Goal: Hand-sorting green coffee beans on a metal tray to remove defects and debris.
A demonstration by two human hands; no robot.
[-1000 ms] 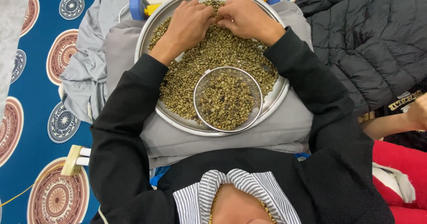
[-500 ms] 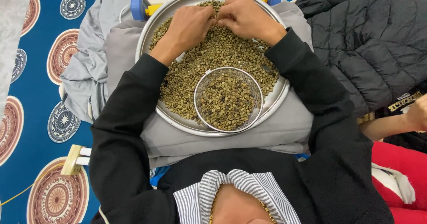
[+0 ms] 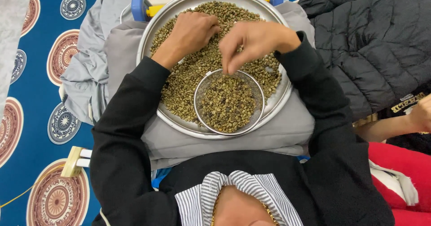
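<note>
Hands among green beans on a round tray

Right hand (image 3: 253, 39) pinches its fingertips over the mesh sieve (image 3: 229, 101); what it grips cannot be told. Left hand (image 3: 193, 30) rests curled on beans (image 3: 179, 89) near the steel tray (image 3: 155, 26) far edge.

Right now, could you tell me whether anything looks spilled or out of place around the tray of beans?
Nothing stands out: the green coffee beans all lie inside the round metal tray or the mesh sieve, with none on the grey cloth.

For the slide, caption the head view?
Right hand pinches over mesh sieve; left hand rests on green beans in tray.
</note>
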